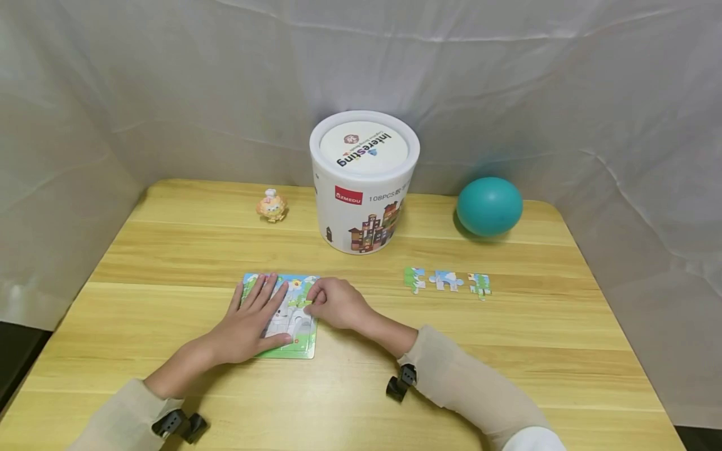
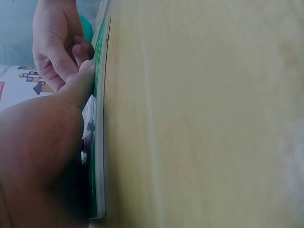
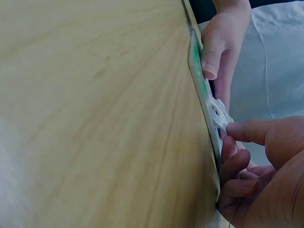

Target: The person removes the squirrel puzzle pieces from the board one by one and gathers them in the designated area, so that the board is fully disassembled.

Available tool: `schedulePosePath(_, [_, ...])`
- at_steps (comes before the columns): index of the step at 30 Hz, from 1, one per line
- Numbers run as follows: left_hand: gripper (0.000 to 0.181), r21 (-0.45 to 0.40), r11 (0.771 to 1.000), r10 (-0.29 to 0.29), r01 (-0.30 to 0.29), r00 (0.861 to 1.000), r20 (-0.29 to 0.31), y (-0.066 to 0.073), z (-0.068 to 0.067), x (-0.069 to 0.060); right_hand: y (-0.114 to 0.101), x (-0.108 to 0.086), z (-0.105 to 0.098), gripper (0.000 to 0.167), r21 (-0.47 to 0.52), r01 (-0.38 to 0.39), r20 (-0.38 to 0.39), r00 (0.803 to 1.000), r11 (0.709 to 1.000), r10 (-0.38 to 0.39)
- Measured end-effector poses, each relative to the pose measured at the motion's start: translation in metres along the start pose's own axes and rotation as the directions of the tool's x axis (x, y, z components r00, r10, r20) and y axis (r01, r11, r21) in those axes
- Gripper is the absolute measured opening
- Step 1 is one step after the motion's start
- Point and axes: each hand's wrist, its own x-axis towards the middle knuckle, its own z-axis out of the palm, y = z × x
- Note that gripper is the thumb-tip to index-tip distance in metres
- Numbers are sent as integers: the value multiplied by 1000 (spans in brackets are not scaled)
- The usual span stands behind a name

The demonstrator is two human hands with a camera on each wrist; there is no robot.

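A jigsaw puzzle board [image 1: 304,348] with a green border and a grey-and-white picture lies on the table. My left hand [image 1: 239,329] rests on its left part, fingers spread and thumb along the lower area. At the board's right edge, my right hand [image 1: 338,304] pinches a puzzle piece [image 3: 219,116] between thumb and index finger. In the right wrist view that piece is tilted up against the board, and the other fingers curl beside the board's edge. The left palm hides much of the picture. The left wrist view shows both hands close together over the board.
Three loose puzzle pieces [image 1: 447,280] lie in a row to the right. Behind stand a white bucket [image 1: 361,188] with a lid, a small toy figure [image 1: 272,207] and a teal ball [image 1: 489,207]. Grey cloth [image 1: 225,94] hangs around the table.
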Motion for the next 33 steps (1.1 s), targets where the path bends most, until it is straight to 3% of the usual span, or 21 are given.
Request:
schedulePosePath(9, [97, 5, 1000, -5, 5, 1000, 6, 0, 1, 0, 2, 0, 1, 11, 31, 31, -21, 999, 999, -31])
schedulePosePath(17, [97, 15, 1000, -15, 15, 1000, 14, -1, 1, 1, 8, 0, -7, 8, 163, 52, -26, 998, 985, -48])
schedulePosePath(29, [96, 5, 1000, -1, 1, 1000, -3, 1, 0, 0, 39, -17, -50, 8, 333, -38, 44, 999, 942, 25])
schedulePosePath(33, [95, -14, 999, 36, -37, 998, -47, -3, 4, 0, 57, -31, -70, 9, 367, -61, 70, 997, 928, 37])
